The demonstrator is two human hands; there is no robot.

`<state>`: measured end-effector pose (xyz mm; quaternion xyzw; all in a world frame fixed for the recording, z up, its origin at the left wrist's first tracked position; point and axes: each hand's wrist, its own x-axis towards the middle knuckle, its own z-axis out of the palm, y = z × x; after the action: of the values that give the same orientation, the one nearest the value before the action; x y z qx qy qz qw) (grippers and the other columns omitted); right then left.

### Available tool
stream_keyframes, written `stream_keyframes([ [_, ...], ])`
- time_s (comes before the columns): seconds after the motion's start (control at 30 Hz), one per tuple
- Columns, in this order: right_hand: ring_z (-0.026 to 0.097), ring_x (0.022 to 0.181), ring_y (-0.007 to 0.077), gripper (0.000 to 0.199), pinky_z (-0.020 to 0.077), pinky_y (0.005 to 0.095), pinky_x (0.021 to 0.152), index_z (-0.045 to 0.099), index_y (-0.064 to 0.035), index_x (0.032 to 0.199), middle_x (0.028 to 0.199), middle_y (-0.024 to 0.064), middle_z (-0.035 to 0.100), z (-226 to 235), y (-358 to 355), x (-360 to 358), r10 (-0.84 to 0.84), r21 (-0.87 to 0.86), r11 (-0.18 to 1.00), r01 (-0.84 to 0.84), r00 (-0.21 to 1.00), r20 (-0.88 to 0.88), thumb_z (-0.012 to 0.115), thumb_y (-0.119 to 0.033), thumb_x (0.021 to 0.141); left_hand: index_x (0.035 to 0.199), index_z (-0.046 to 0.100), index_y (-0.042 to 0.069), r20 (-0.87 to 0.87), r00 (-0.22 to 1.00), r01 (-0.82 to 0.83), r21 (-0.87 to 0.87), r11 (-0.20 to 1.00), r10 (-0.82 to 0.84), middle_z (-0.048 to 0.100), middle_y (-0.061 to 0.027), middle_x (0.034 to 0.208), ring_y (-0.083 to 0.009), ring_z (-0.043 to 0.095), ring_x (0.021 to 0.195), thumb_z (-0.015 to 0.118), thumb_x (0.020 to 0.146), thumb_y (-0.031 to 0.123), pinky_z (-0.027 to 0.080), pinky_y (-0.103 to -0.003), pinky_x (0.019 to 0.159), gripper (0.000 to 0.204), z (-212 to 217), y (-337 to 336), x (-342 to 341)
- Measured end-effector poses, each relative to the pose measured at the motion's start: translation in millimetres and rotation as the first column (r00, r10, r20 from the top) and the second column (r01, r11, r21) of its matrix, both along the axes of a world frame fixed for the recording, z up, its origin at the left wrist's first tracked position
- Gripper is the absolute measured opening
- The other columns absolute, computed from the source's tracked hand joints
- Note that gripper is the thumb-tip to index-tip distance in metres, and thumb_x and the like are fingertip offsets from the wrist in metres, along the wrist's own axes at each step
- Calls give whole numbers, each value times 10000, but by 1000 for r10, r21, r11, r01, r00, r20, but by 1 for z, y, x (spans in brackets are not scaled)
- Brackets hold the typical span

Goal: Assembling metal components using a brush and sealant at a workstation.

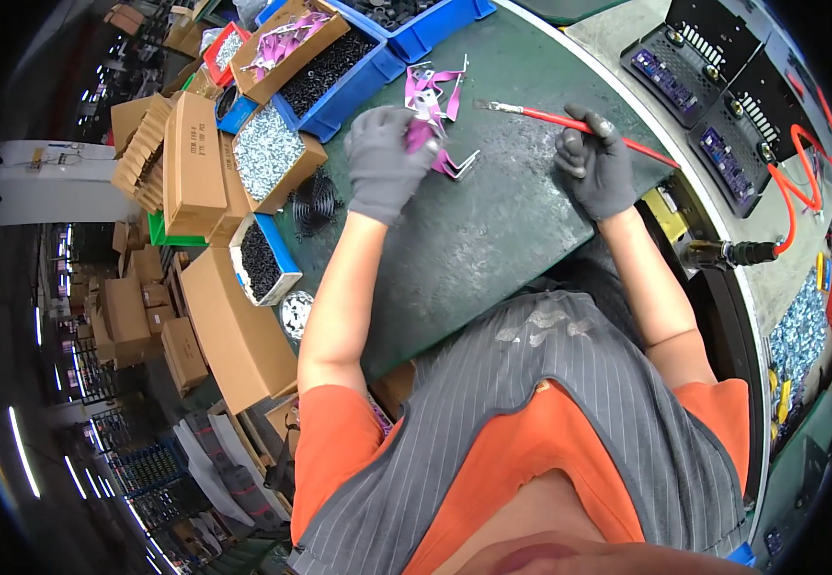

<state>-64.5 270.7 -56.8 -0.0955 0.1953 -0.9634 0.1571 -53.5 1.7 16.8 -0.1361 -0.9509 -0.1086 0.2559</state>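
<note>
Both hands in grey gloves, over a dark green mat [492,230] on the bench. L hand [382,158] closed around a pink metal bracket [422,136], held just above the mat; more pink brackets [432,89] lie loose in a small heap right beside it, toward the far edge. R hand [596,163] gripping a red-handled brush [569,121] w/ fingers curled over the handle; brush lies nearly flat, bristle end pointing left toward the bracket heap, handle end running off to the right. Behind the heap: blue bin [339,72] of black screws. Left of the mat: cardboard box [270,153] of silver screws, a black fan grille [315,203] near it. Far right: black electronic units [713,67] w/ a red cable [794,187].
</note>
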Motion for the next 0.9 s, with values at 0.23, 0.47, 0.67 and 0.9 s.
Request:
stream_keyframes([
  [0.23,452,590,89,366,350,203,511,484,-43,1167,692,26,536,35,-25,24,-88,443,888,123,991,-100,426,-270,886,1014,514,32,155,940,-48,943,330,-305,562,-43,832,-135,553,708,517,877,202,462,-267,648,219,-7,-18,24],
  [0.47,512,812,104,363,431,241,717,496,-35,1087,905,43,543,82,-82,37,279,748,637,187,849,-449,615,-222,798,1080,480,42,225,965,-57,688,724,-137,569,-69,861,-154,572,748,564,813,113,467,-283,673,289,5,11,80],
  [0.67,485,719,66,249,400,207,619,496,-60,960,841,16,522,91,-97,47,251,674,738,-45,944,-212,624,-118,755,1154,464,26,109,994,-68,510,858,14,546,-174,1064,-302,557,974,549,783,92,428,-345,840,386,2,6,102],
  [0.9,458,735,84,281,412,217,662,490,-61,931,817,-2,473,74,-113,50,277,736,654,175,850,-448,688,-64,733,1161,469,-1,59,992,53,616,786,-113,549,-166,1021,-292,564,900,482,808,82,441,-365,776,363,-16,-11,114],
])
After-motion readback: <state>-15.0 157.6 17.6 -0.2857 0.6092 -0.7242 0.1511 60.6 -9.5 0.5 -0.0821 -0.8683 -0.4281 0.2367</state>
